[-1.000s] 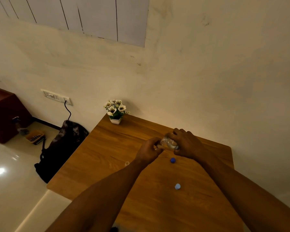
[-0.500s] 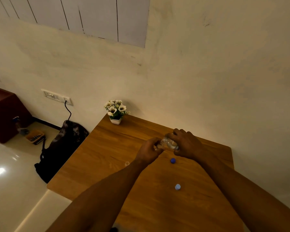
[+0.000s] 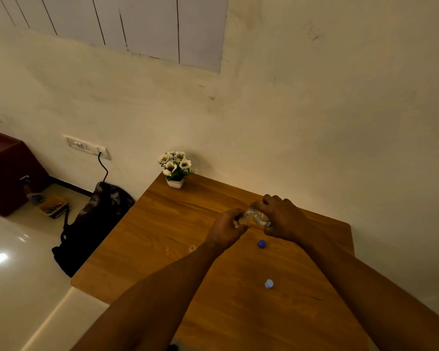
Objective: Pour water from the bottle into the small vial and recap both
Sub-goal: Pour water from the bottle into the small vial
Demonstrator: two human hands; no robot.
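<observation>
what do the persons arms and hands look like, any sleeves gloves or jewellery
Both forearms are bare right up to the bottom edge of the picture, with no sleeve in sight. The left hand and the right hand wear no gloves. No watch, band or ring shows on either wrist or on the fingers that are visible, though the light is dim and the fingers are small in the picture.

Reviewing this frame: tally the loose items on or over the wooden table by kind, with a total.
Blue caps lying loose on the table: 2, a dark blue cap and a light blue cap
Clear bottles: 1, the bottle tilted in the right hand
Small clear items by the left hand: 1, too small to identify
Potted flowers: 1
Total: 5
</observation>
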